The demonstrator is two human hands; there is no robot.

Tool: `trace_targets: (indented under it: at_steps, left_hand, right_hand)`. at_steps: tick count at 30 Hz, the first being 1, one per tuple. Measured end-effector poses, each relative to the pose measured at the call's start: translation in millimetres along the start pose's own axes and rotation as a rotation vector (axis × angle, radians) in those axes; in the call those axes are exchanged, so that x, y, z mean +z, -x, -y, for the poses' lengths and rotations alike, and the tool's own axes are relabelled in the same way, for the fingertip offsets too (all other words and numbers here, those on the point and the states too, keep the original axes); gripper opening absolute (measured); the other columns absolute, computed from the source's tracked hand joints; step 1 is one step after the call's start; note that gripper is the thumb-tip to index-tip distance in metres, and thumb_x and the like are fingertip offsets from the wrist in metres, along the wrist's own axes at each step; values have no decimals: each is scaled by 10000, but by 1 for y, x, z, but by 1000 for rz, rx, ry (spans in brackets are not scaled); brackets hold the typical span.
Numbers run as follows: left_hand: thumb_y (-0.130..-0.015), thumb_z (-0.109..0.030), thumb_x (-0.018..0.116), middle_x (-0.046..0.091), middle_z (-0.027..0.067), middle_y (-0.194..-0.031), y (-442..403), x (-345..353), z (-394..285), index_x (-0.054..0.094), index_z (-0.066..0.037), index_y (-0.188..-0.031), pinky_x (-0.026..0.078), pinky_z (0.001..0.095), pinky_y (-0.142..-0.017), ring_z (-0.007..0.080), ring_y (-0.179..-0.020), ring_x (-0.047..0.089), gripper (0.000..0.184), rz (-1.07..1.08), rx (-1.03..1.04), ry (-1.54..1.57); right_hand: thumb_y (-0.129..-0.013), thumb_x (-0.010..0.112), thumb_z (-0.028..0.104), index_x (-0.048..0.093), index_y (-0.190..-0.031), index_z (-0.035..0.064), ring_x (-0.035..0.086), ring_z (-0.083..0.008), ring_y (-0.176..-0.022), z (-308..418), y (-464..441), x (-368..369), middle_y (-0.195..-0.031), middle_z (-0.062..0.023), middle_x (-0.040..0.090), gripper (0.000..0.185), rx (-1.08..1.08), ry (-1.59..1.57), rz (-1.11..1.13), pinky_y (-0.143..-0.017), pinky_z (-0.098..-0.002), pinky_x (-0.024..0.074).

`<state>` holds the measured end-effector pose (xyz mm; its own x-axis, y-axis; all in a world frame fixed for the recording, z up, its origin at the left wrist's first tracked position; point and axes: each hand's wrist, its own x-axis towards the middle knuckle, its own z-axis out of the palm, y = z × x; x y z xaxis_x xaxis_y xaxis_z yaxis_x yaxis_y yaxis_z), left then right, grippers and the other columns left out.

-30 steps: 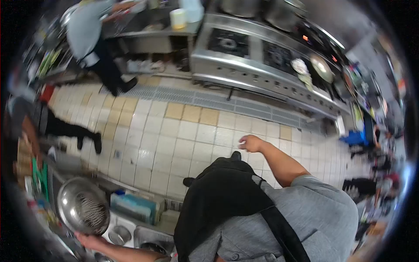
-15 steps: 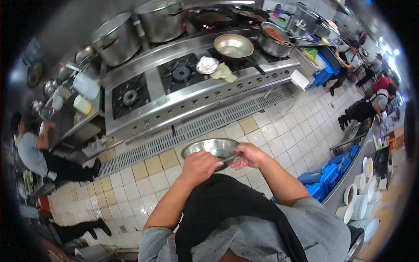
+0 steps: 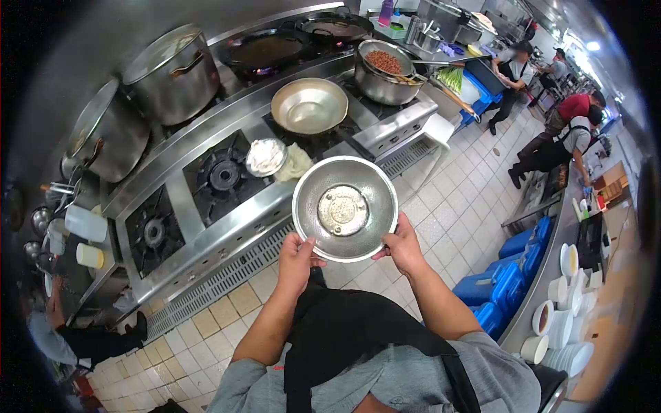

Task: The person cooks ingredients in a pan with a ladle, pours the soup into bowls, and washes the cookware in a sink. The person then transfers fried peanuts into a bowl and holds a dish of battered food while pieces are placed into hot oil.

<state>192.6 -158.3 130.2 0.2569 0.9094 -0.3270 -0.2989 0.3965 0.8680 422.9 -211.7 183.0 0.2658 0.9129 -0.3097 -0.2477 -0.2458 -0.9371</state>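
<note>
A round metal bowl point(image 3: 377, 186) hangs level in front of my body, its inside facing up. My left hand point(image 3: 297, 263) grips its near left rim with the thumb on top. On the near right rim, my right hand point(image 3: 405, 248) is closed in the same way. Past the bowl stands the stove point(image 3: 241, 224). On it are a wide pan point(image 3: 310, 104), a small bowl of white stuff point(image 3: 266, 157) and a pale cloth point(image 3: 295, 164) beside that bowl.
Large pots point(image 3: 172, 79) stand at the back left of the stove. A pot with a strainer of red-brown food point(image 3: 385, 76) is at its right end. Blue bins point(image 3: 482, 286) and a counter with white bowls point(image 3: 542, 316) lie to the right. Other people are at the right and left edges.
The view has turned toward the stove. The metal bowl has been lifted and levelled; both hands, earlier close together over it, are now apart on its rim.
</note>
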Motion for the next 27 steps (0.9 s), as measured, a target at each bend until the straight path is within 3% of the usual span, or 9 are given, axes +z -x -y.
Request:
trace_targets:
  at_steps: [5, 8, 15, 18, 20, 23, 24, 25, 27]
  left_hand:
    - [-960, -141, 540, 621, 75, -843, -79, 48, -48, 471, -57, -983, 568, 276, -527, 131, -628, 617, 111, 103, -24, -14]
    - [-954, -108, 531, 619, 85, -837, -125, 80, -63, 454, -59, -932, 574, 276, -532, 134, -632, 623, 93, 120, -14, -18]
    - [-936, -84, 538, 632, 76, -845, -221, 140, -68, 479, -78, -922, 573, 261, -516, 142, -623, 632, 61, -46, 79, -25]
    - [-952, -62, 514, 637, 88, -817, -251, 159, -66, 473, -58, -948, 569, 263, -507, 145, -622, 638, 41, -170, 161, -11]
    - [-951, -60, 515, 628, 81, -806, -264, 175, -71, 474, -57, -939, 568, 267, -506, 141, -609, 627, 42, -230, 205, -14]
    - [-943, -59, 519, 593, 65, -765, -281, 192, -77, 479, -56, -916, 569, 279, -510, 126, -572, 585, 49, -331, 252, -13]
    - [-938, -59, 523, 585, 64, -757, -283, 197, -81, 476, -56, -906, 568, 280, -510, 125, -566, 575, 57, -358, 261, -4]
    - [-932, -58, 527, 576, 63, -748, -287, 201, -84, 473, -55, -896, 567, 281, -510, 123, -559, 564, 65, -384, 275, 7]
    - [-924, -55, 533, 578, 72, -750, -297, 206, -87, 463, -52, -882, 569, 285, -513, 138, -576, 579, 81, -412, 285, 13]
  right_hand:
    - [-891, 537, 21, 309, -1418, 30, 664, -223, -841, 31, -53, -49, -1228, -169, 537, 574, 34, 57, 33, -607, -322, 592]
    - [-923, 594, 119, 352, -1422, 33, 641, -213, -929, 47, -84, -95, -1362, -153, 484, 561, -79, 76, -126, -748, -321, 545]
    - [-917, 628, 163, 474, -1346, 21, 597, -177, -1025, 115, -198, -238, -1305, -126, 533, 477, -301, 320, -273, -846, -309, 512]
    - [-904, 645, 196, 506, -1311, -9, 570, -253, -1128, 150, -271, -292, -1299, -161, 552, 477, -396, 553, -311, -935, -348, 478]
    - [-877, 672, 236, 507, -1300, -34, 505, -349, -1234, 169, -327, -325, -1326, -226, 529, 527, -629, 1026, -382, -1000, -394, 437]
    - [-852, 693, 259, 498, -1311, -35, 449, -417, -1283, 198, -386, -344, -1296, -290, 530, 579, -381, 1179, -301, -1052, -412, 385]
    - [-850, 701, 256, 549, -1233, -22, 639, -363, -1014, 181, -420, -370, -1121, -249, 640, 497, -436, 1238, -254, -890, -396, 510]
    - [-850, 701, 256, 549, -1233, -22, 639, -363, -1014, 184, -428, -369, -1121, -249, 640, 497, -441, 1238, -235, -890, -396, 510]
    - [-864, 693, 240, 586, -1108, 7, 657, -231, -663, 197, -432, -352, -893, -157, 687, 354, 235, 783, 197, -615, -320, 545]
